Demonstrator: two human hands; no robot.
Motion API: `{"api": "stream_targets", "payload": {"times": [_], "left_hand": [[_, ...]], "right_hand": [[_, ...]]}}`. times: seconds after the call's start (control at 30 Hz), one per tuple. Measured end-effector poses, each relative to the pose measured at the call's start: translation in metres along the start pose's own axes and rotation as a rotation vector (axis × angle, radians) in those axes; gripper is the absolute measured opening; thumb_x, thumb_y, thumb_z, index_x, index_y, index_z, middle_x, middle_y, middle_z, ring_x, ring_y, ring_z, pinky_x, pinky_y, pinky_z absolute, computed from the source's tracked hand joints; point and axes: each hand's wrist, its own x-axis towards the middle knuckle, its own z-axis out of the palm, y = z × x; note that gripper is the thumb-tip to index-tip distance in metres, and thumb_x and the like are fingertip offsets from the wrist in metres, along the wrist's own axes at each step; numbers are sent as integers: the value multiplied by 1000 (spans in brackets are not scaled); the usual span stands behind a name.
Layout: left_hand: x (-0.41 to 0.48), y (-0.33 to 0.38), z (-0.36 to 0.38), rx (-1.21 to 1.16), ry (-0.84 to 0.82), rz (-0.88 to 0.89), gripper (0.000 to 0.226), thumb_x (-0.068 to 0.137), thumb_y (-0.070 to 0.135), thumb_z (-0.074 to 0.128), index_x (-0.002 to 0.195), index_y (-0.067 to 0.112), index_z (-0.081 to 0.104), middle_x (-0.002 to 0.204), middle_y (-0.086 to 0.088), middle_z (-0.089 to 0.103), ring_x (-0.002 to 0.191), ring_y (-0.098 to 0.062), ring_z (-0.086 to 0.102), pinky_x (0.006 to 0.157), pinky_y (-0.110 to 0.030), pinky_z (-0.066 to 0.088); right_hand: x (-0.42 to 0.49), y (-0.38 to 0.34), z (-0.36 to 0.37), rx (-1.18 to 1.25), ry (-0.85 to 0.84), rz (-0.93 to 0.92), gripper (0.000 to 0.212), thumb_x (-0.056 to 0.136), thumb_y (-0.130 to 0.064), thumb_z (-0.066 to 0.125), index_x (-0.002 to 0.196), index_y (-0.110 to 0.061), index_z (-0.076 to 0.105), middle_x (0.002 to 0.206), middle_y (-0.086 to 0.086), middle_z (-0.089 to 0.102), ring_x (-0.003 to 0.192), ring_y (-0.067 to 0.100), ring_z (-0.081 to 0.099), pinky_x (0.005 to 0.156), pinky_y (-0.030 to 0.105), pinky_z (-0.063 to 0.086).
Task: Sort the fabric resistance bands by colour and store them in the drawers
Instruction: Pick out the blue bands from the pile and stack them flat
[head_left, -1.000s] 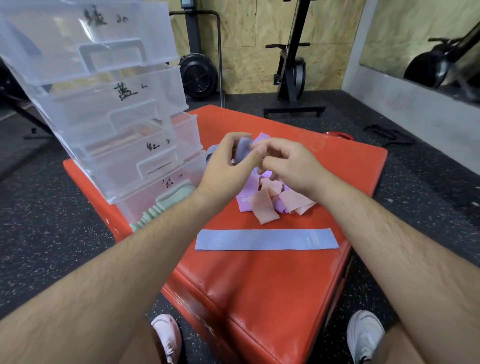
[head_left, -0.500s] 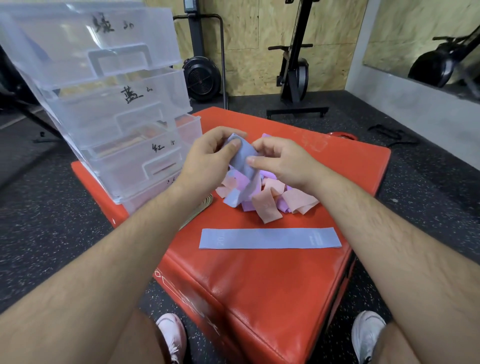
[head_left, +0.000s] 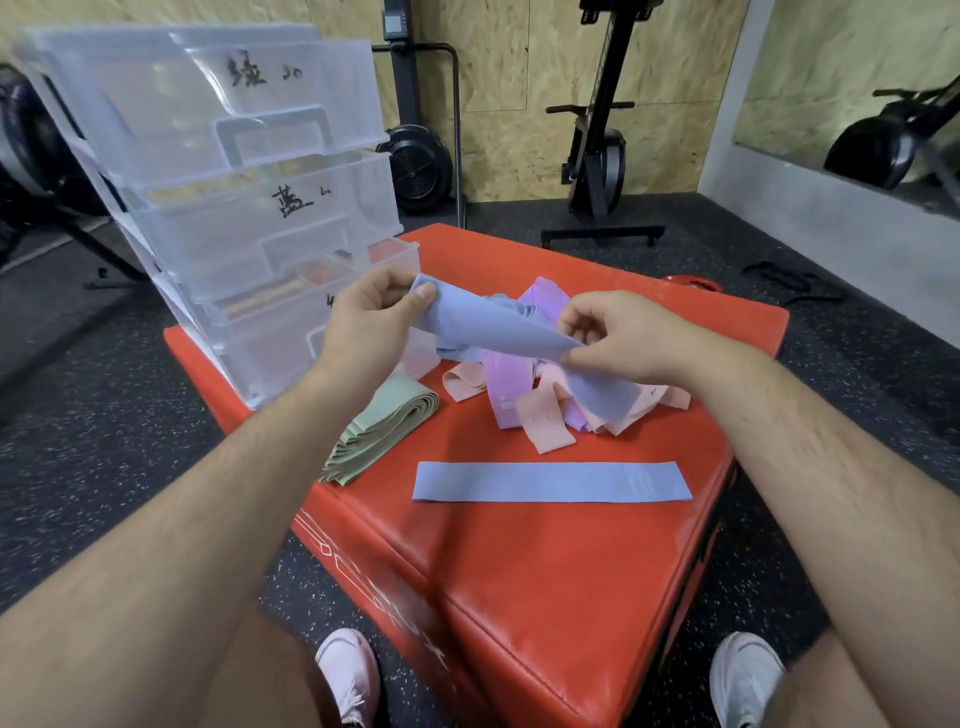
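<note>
Blue-grey fabric first: one blue band (head_left: 493, 327) is held up in the air between the person's two hands, just above the jumble on the red padded box (head_left: 519, 571). The left hand (head_left: 363, 332) has the band's upper end, thumb on top and fingers curled behind, its grip clamped on the cloth. The right hand (head_left: 623, 338) pinches the band further along, thumb and forefinger closed on a fold. The loose tail hangs down past that hand onto the heap.

Under the band lies the pile (head_left: 535, 410) of pink and purple bands, tangled over one another, with a little more blue showing at its far side. Nearer the person, a flat blue band (head_left: 550, 482) lies stretched out on the box by itself, apart from the pile. To the left, a neat stack of green bands (head_left: 382, 431) rests at the foot of the drawer unit (head_left: 234, 182), touching its base.

The unit is clear plastic and stands on the box's left corner, with handwritten marks on the drawer fronts. Its third drawer (head_left: 311, 291) sits slightly pulled out, with something pinkish inside. Pale shoes (head_left: 348, 670) show at the bottom on the speckled rubber floor (head_left: 130, 415). A black exercise machine (head_left: 602, 156) stands against the chipboard wall behind.
</note>
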Motion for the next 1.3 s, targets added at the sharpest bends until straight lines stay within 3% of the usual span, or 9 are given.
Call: {"api": "stream_targets", "payload": {"times": [0.13, 0.27, 0.4, 0.53, 0.7, 0.87, 1.03, 1.17, 1.3], "left_hand": [[-5, -3, -7, 24, -75, -13, 6, 93, 15, 66, 88, 17, 68, 57, 11, 63, 44, -1, 48, 45, -12, 37], [-9, -9, -11, -34, -215, 12, 4, 90, 11, 69, 88, 14, 71, 86, -13, 74, 81, -21, 66, 80, -29, 53], [-16, -11, -11, -58, -274, -39, 25, 89, 29, 71, 91, 5, 74, 103, -16, 74, 104, -33, 68, 99, -39, 52], [-23, -21, -7, 37, -252, -31, 10, 89, -3, 65, 93, 5, 70, 93, -9, 73, 86, -16, 67, 90, -34, 53], [-33, -43, -16, 325, -248, -12, 23, 79, -10, 63, 87, 11, 70, 81, -2, 69, 68, -3, 59, 69, -23, 50], [-45, -74, -19, 555, -344, -30, 20, 81, -1, 70, 84, 19, 71, 82, 8, 68, 65, 1, 57, 61, -4, 42], [-61, -97, -11, 761, -486, 71, 18, 81, 1, 67, 89, 17, 71, 76, 15, 63, 72, -11, 59, 66, -13, 44], [-65, -108, -8, 826, -524, 137, 18, 80, 1, 66, 89, 16, 70, 82, 4, 65, 77, -17, 60, 71, -26, 44], [-61, -113, -8, 867, -585, 238, 20, 75, -1, 68, 88, 13, 70, 86, -4, 66, 82, -25, 60, 76, -31, 45]], "right_hand": [[-9, 1, -1, -122, 66, -2, 5, 88, -14, 60, 91, -16, 58, 92, -4, 61, 75, 15, 57, 63, 27, 43], [-20, 8, -1, 0, 45, 56, 9, 91, -14, 51, 87, -18, 44, 84, -5, 68, 65, 0, 58, 61, 31, 40], [-32, 8, -7, 113, -10, 59, 27, 87, -19, 71, 82, -17, 44, 67, -7, 59, 52, -3, 52, 56, 23, 39], [-44, 13, -15, 194, -165, 141, 45, 71, -47, 86, 82, -20, 52, 65, -11, 52, 55, 4, 52, 57, 21, 45], [-52, 53, -21, 3, -195, 223, 24, 82, -27, 81, 89, -19, 60, 72, -6, 51, 56, 10, 44, 51, 26, 36], [-58, 91, -11, 103, -261, 323, 15, 86, -6, 75, 93, -13, 65, 79, 6, 57, 69, 25, 55, 65, 37, 51], [-62, 104, 9, -129, -281, 326, 12, 86, -14, 75, 93, -22, 70, 86, 3, 58, 66, 19, 58, 63, 33, 55], [-64, 107, 29, -340, -288, 280, 13, 86, -19, 72, 89, -30, 65, 89, -11, 59, 82, 15, 57, 71, 27, 43], [-63, 104, 38, -451, -313, 253, 12, 87, -15, 66, 92, -25, 62, 89, -6, 56, 83, 18, 56, 62, 27, 41]]}}
